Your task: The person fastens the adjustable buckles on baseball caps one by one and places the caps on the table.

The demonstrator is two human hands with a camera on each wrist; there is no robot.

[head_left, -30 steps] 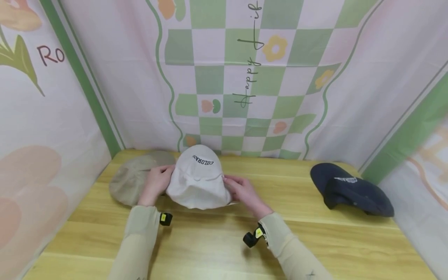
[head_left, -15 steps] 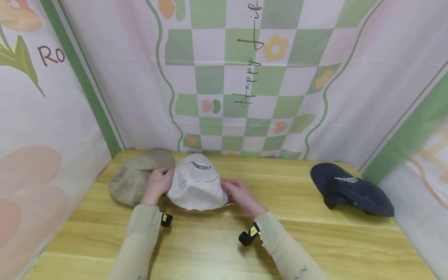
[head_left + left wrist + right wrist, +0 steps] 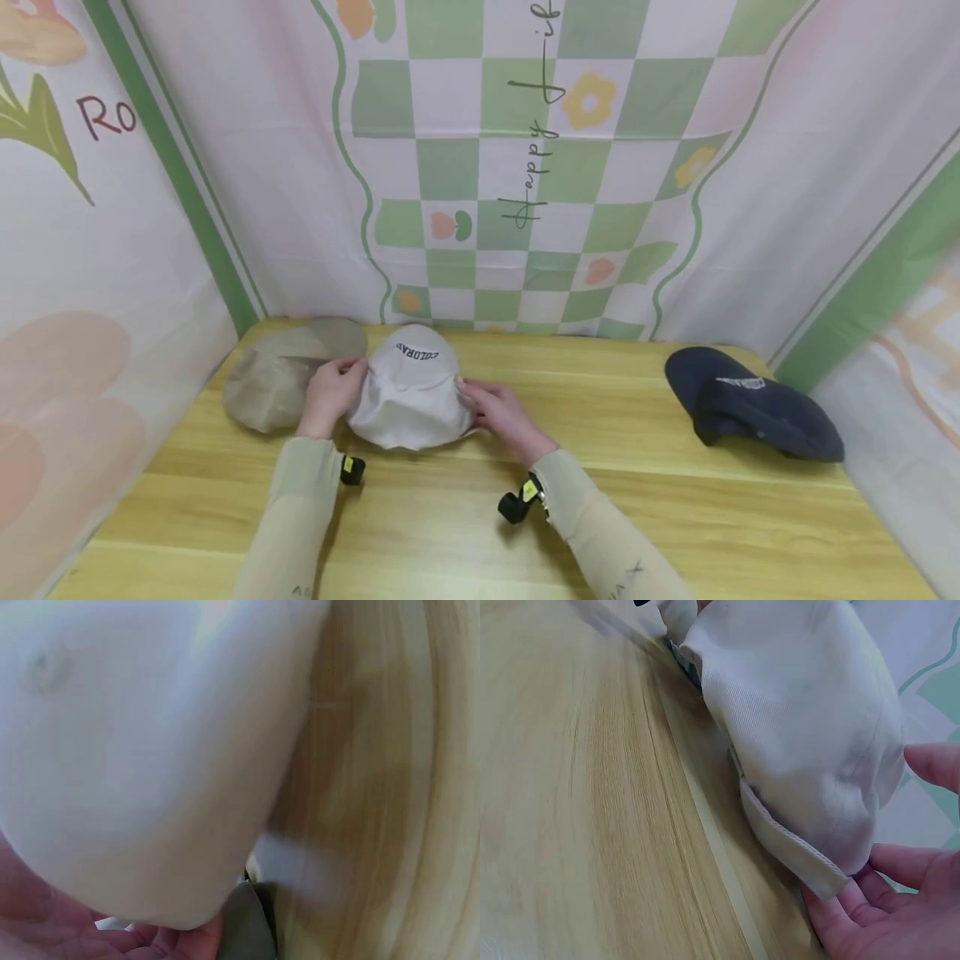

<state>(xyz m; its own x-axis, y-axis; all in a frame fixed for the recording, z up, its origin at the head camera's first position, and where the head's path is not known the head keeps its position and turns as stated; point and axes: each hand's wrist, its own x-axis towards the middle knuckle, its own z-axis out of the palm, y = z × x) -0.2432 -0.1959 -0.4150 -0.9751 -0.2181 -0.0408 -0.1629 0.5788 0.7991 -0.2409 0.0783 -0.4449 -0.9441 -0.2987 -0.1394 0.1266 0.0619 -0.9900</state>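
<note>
A white baseball cap point(image 3: 411, 408) with dark lettering on its crown is near the table's back, left of centre. My left hand point(image 3: 333, 395) grips its left side, fingers curled at the edge in the left wrist view. My right hand point(image 3: 506, 417) holds the opposite side; in the right wrist view its thumb point(image 3: 934, 763) touches the crown while the fingers point(image 3: 900, 862) reach under the edge by the strap point(image 3: 791, 844). Beside the left hand lies a beige cap point(image 3: 262, 387), partly covered by that hand.
A navy cap point(image 3: 772, 412) with white lettering lies at the right of the wooden table point(image 3: 420, 533). Printed curtains point(image 3: 525, 167) hang behind the table's back edge and along both sides.
The white cap has come down toward the table and shifted left, both hands moving with it. Over the last half second the beige cap has slid slightly left. The navy cap stays put.
</note>
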